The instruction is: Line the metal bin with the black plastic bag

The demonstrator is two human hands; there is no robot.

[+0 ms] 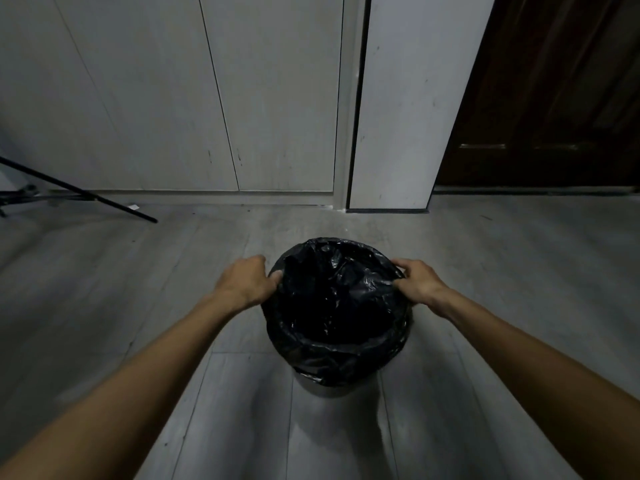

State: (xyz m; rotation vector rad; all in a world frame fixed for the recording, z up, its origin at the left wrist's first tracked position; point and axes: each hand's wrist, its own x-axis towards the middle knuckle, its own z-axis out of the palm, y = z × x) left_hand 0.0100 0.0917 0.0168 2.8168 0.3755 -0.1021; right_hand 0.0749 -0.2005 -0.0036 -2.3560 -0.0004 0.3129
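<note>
A round metal bin (320, 389) stands on the grey floor in the middle of the head view. Only a strip of its lower wall shows. The black plastic bag (337, 306) sits inside it, and the bag's mouth is folded down over the rim on the near side. My left hand (247, 279) grips the bag's edge at the bin's left rim. My right hand (417, 280) pinches the bag's edge at the right rim. The bag's inside is dark and crumpled.
Pale wall panels (173, 98) rise behind the bin, with a white pillar (398, 133) and a dark wooden door (554, 98) to the right. A black tripod leg (79, 192) slants across the floor at the far left. Grey floorboards (502, 265) surround the bin.
</note>
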